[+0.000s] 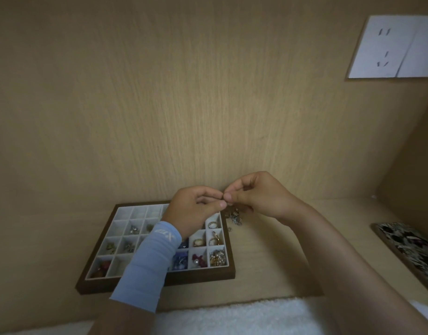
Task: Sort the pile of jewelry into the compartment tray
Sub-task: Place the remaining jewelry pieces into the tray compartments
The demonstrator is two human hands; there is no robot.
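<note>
Fingertips [222, 204] of left hand [196, 209] and right hand [259, 197]: curled, meeting tip to tip in a pinch above the far right corner of the compartment tray [157, 285]. They appear to grip the upper end of the tangle of jewelry [235, 217]; the piece between them is too fine to identify.

Tangle of jewelry: small, dark and silvery chain links, just beyond the tray's right edge. Whether it hangs or lies on the desk cannot be told.

Compartment tray: dark wooden frame, pale lining, square cells.
- Right column: gold rings and a gold-and-pearl cluster.
- Near row: blue pieces, red with pearl, red beads at the left corner.
- Middle left: small metal items.
- Far left cells: bare.

Progress, as judged: mostly sorted; only the tangle and a stray ring [230, 228] beside it remain.
</note>
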